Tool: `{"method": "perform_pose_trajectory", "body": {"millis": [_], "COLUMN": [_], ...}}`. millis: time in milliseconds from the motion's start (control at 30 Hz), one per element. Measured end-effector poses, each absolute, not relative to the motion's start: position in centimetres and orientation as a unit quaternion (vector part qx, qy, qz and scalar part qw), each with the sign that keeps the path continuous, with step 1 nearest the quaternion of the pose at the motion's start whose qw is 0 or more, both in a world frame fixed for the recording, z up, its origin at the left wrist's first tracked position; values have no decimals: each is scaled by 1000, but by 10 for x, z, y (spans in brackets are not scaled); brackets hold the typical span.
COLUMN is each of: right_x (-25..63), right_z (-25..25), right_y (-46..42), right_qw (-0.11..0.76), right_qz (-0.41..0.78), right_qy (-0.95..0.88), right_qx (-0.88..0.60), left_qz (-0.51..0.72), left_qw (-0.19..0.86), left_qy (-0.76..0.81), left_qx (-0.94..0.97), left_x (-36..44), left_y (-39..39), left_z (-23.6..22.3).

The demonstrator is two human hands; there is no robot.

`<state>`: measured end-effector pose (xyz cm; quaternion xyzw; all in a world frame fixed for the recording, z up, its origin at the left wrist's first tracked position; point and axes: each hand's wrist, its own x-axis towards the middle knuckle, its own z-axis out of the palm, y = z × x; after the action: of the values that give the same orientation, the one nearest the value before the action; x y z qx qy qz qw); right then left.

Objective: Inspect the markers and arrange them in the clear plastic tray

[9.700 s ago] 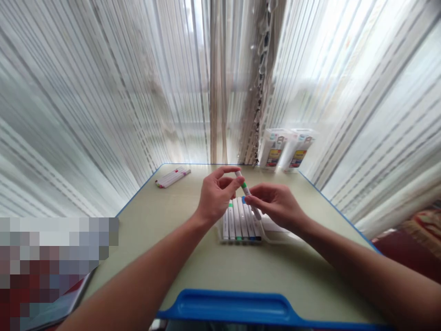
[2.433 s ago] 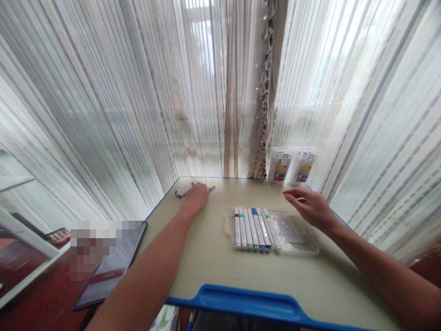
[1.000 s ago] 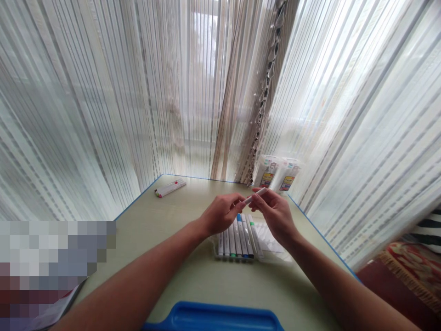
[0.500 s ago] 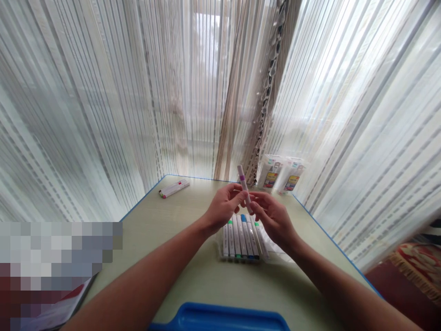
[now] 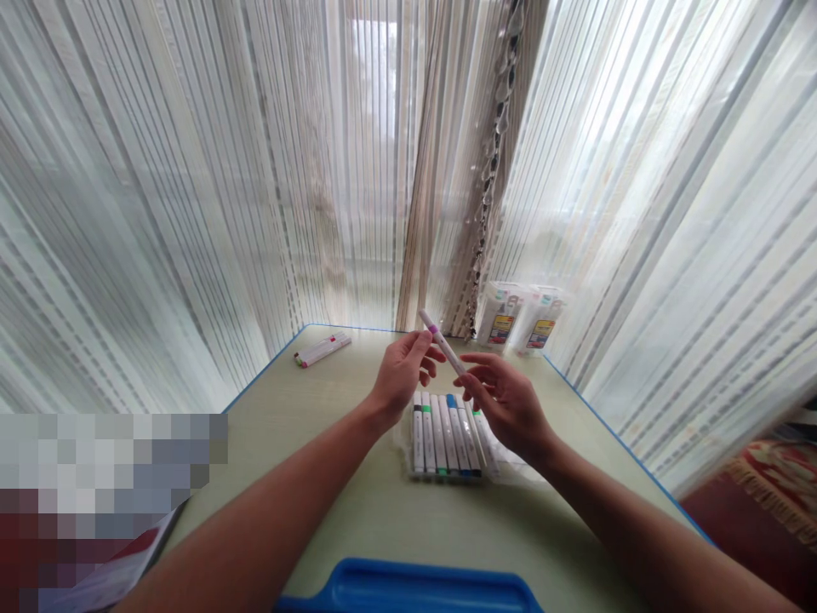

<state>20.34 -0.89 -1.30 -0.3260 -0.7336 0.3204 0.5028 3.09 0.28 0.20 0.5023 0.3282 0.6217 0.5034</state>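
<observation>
My left hand (image 5: pixel 407 368) and right hand (image 5: pixel 504 396) jointly grasp a marker with a purple band (image 5: pixel 442 343), the left near the band, the right at the lower end. The marker is tilted above the table (image 5: pixel 274 451). Below it, a row of markers (image 5: pixel 447 438) lies in a clear case (image 5: pixel 408 464). Two clear boxes (image 5: pixel 518 322) stand at the far edge.

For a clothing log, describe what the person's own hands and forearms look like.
The left hand and right hand show no gloves. The left forearm and right forearm show no sleeves, watch or bracelet. Rings: none discernible.
</observation>
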Motion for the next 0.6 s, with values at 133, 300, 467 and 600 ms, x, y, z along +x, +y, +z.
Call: {"method": "perform_pose_trajectory", "body": {"millis": [133,300,467,600], "right_x": [204,205,206,207], "right_z": [-13,-12,-7,-5], "right_y": [-7,-2,2,5], "right_qw": [507,549,587,611], "right_qz": [322,340,394,442], "right_qy": [-735,-701,-640,-577], "right_qx": [-313,-303,-301,-314], "left_qz": [642,659,670,674], "left_qw": [480,473,477,482], "left_qy": [344,336,330,325], "left_qx": [489,479,464,455], "left_x": [25,20,20,20], "left_y": [6,6,5,4], "left_z": [4,9,11,10]}}
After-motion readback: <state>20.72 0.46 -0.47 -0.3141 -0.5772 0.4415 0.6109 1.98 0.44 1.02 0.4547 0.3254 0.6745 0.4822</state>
